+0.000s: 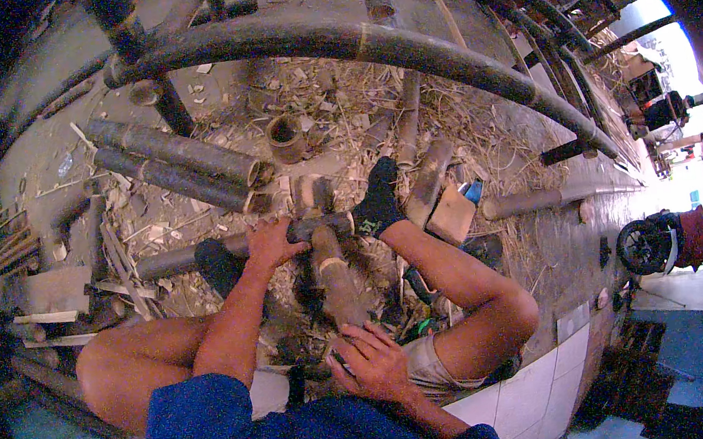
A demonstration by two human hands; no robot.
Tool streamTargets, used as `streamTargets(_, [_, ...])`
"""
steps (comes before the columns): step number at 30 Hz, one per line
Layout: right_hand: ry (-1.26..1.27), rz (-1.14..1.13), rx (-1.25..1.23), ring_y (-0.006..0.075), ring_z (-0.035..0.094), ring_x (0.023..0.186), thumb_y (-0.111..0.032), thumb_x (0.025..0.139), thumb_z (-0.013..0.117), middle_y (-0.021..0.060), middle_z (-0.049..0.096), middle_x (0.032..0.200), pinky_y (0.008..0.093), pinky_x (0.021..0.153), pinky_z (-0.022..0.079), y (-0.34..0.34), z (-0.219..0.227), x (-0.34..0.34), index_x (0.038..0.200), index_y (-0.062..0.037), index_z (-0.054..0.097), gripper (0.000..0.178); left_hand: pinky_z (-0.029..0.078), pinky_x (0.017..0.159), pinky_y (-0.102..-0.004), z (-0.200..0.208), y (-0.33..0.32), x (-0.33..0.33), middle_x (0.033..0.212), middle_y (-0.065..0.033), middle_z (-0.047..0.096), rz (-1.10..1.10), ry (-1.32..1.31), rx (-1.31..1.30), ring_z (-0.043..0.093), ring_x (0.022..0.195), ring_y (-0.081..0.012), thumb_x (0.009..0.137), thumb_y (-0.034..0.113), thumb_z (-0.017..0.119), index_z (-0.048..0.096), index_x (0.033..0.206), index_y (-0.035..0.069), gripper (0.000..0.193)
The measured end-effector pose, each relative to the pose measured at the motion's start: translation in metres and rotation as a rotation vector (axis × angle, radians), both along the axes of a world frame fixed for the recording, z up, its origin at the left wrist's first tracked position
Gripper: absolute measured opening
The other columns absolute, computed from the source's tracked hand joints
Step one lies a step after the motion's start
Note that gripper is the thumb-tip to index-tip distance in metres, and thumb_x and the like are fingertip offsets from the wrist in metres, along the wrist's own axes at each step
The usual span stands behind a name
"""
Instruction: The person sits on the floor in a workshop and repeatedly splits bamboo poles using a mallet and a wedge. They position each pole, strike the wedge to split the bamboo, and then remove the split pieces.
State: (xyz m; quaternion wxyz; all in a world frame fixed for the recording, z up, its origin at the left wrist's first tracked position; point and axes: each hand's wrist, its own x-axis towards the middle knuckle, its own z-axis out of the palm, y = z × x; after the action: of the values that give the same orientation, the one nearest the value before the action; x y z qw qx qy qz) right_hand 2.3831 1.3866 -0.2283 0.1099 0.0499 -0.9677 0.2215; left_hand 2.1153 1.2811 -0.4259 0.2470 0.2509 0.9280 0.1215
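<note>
A dark bamboo pole (173, 261) lies crosswise on the ground in front of me. My left hand (271, 241) grips it from above, fingers over its far side and thumb apart. A second, shorter bamboo piece (337, 279) runs from the middle of that pole toward my body, the two meeting in a T. My right hand (372, 361) is cupped over its near end, which is partly hidden under the fingers. My dark-socked right foot (379, 196) presses by the crosswise pole's right end, and my other foot (218, 264) rests against its left part.
A long bamboo rail (269, 41) spans the far side. Cut bamboo lengths (171, 164) lie at left, with a short bamboo ring (285, 137) beyond. Shavings cover the ground. A wooden block (451, 215) sits right of my foot; a motorcycle (663, 242) stands far right.
</note>
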Motion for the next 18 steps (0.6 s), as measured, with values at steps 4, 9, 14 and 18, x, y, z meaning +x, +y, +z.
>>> streamTargets(4, [-0.061,-0.050,-0.038,0.0289,0.071,0.089,-0.033,0.086,0.074,0.0129,0.072,0.097,0.0449,0.087,0.055,0.006,0.021,-0.032,0.109,-0.0082,0.070,0.034,0.033,0.109,-0.0665,-0.016,-0.005,-0.007,0.133,-0.0154,0.063,-0.046,0.008,-0.028,0.053,0.128,-0.0405,0.068,0.068,0.076,0.056,0.136,0.018,0.087])
streamTargets(9, [-0.246,-0.153,0.082,0.0347,0.071,0.083,-0.052,0.091,0.064,0.0187,0.072,0.091,0.0444,0.068,0.056,0.031,0.092,-0.153,0.121,-0.0078,0.065,0.054,0.048,0.098,-0.0542,-0.032,-0.009,-0.019,0.117,-0.0170,0.070,-0.113,-0.043,0.079,0.065,0.112,-0.0382,0.064,0.067,0.079,0.063,0.126,0.014,0.083])
streamTargets(14, [-0.221,-0.134,0.120,0.0412,0.070,0.089,-0.062,0.090,0.060,0.0224,0.072,0.093,0.0489,0.073,0.055,0.036,0.183,-0.195,0.124,-0.0072,0.064,0.065,0.053,0.088,-0.0502,-0.026,-0.010,-0.024,0.106,-0.0169,0.073,-0.179,-0.057,0.046,0.069,0.100,-0.0359,0.059,0.068,0.080,0.069,0.114,0.012,0.079])
streamTargets(18, [-0.137,-0.117,0.163,0.0414,0.070,0.089,-0.063,0.090,0.059,0.0229,0.072,0.093,0.0489,0.073,0.055,0.033,0.168,-0.197,0.124,-0.0074,0.064,0.066,0.056,0.082,-0.0475,-0.023,-0.006,-0.028,0.101,-0.0163,0.074,-0.206,-0.081,0.014,0.072,0.093,-0.0346,0.056,0.070,0.080,0.073,0.106,0.010,0.078])
